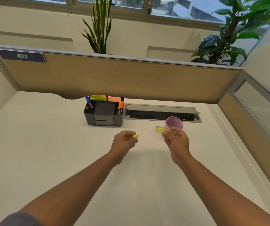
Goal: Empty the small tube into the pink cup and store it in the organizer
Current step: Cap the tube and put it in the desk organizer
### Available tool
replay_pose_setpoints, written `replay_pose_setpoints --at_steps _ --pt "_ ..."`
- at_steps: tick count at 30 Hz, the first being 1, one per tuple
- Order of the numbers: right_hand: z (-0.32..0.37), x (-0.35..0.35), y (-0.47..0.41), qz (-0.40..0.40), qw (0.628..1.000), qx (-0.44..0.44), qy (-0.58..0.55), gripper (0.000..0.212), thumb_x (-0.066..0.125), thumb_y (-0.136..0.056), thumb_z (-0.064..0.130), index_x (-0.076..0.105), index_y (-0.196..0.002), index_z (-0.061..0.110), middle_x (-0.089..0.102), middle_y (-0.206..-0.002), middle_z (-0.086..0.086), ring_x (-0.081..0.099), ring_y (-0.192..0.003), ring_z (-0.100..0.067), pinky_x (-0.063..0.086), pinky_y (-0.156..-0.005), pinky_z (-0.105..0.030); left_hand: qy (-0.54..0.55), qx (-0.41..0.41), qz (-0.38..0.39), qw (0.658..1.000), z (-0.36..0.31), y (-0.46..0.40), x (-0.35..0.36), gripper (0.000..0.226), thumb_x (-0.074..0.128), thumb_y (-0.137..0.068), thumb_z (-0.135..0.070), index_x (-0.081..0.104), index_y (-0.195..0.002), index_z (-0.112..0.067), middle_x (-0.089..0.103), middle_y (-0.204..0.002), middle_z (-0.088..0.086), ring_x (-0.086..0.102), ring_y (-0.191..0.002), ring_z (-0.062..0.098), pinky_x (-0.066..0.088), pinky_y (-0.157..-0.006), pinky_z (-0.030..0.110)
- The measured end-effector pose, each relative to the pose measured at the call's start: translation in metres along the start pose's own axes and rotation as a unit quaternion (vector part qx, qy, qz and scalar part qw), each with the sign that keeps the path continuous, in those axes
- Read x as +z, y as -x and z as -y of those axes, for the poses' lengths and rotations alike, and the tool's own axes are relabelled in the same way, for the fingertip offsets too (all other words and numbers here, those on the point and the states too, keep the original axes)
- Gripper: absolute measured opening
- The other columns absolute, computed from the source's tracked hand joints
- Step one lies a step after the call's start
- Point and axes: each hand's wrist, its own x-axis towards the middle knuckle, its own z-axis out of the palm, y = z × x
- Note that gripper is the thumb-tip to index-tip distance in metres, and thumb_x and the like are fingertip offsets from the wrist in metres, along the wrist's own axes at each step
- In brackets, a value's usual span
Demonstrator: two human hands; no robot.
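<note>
My right grip [176, 141] covers the rear end of the small tube [162, 129], so I cannot tell how far it runs under my fingers. The tube is smeared with blur; whether anything is inside it cannot be read. The pink cup [174, 122] is partly behind my right fingers and the tube, its base out of sight. My left grip [125, 140] curls over most of a small yellow piece [135, 136]; its shape is unclear. Both forearms are cut off by the bottom edge. The organizer [104, 111] compartments' floors are too dark to see.

desk [49, 152] bare front, left | organizer [104, 112], pink cup [174, 122] block rear
</note>
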Motion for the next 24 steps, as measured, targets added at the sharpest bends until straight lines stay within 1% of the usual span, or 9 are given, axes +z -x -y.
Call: replay_pose_setpoints --at_steps 2,6,10,16,20,24 --pt "-0.007 0.007 0.02 0.05 0.999 0.018 -0.01 0.026 0.065 -0.095 -0.001 0.063 -0.119 0.008 0.072 -0.108 -0.014 0.073 -0.095 -0.028 0.062 -0.083 -0.032 0.006 0.009 -0.006 1.0 -0.007 0.013 -0.003 0.018 0.071 -0.093 -0.008 0.072 -0.11 -0.013 0.074 -0.113 0.016 0.073 -0.107 0.032 0.061 -0.097 0.041" --pt "-0.019 0.018 0.046 0.107 0.993 0.044 0.013 0.024 0.064 -0.096 0.001 0.065 -0.118 0.011 0.074 -0.11 -0.012 0.075 -0.1 -0.03 0.061 -0.087 -0.036 0.023 0.018 -0.019 0.999 -0.012 0.035 -0.011 0.018 0.068 -0.095 -0.008 0.074 -0.11 -0.017 0.075 -0.113 0.012 0.073 -0.107 0.03 0.059 -0.099 0.038" --pt "-0.026 0.023 0.059 0.129 0.989 0.06 0.031 0.024 0.063 -0.096 0.001 0.067 -0.117 0.014 0.075 -0.111 -0.01 0.076 -0.099 -0.028 0.061 -0.09 -0.039 0.031 0.014 -0.036 0.999 -0.013 0.049 -0.02 0.024 0.066 -0.096 -0.008 0.073 -0.118 -0.014 0.075 -0.118 0.01 0.073 -0.108 0.026 0.058 -0.102 0.038" --pt "-0.033 0.026 0.071 0.157 0.984 0.087 0.021 0.022 0.065 -0.095 0.0 0.069 -0.113 0.012 0.076 -0.108 -0.012 0.077 -0.095 -0.03 0.063 -0.082 -0.035 0.024 0.013 -0.027 0.999 -0.015 0.066 -0.026 0.023 0.064 -0.097 -0.003 0.074 -0.115 -0.013 0.074 -0.121 0.013 0.071 -0.113 0.031 0.056 -0.106 0.042" --pt "-0.033 0.026 0.073 0.171 0.98 0.097 0.006 0.022 0.067 -0.093 0.0 0.07 -0.113 0.01 0.079 -0.101 -0.01 0.077 -0.095 -0.032 0.063 -0.077 -0.033 0.016 0.016 -0.035 0.999 -0.018 0.07 -0.028 0.026 0.065 -0.096 -0.002 0.073 -0.121 -0.007 0.074 -0.12 0.015 0.071 -0.113 0.032 0.056 -0.106 0.043" --pt "-0.03 0.027 0.074 0.186 0.978 0.086 0.031 0.021 0.07 -0.092 0.001 0.073 -0.11 0.011 0.079 -0.099 -0.008 0.077 -0.095 -0.029 0.062 -0.077 -0.031 0.01 0.013 -0.04 0.999 -0.022 0.073 -0.03 0.024 0.067 -0.095 -0.003 0.074 -0.118 -0.008 0.075 -0.117 0.015 0.071 -0.11 0.032 0.057 -0.105 0.044"
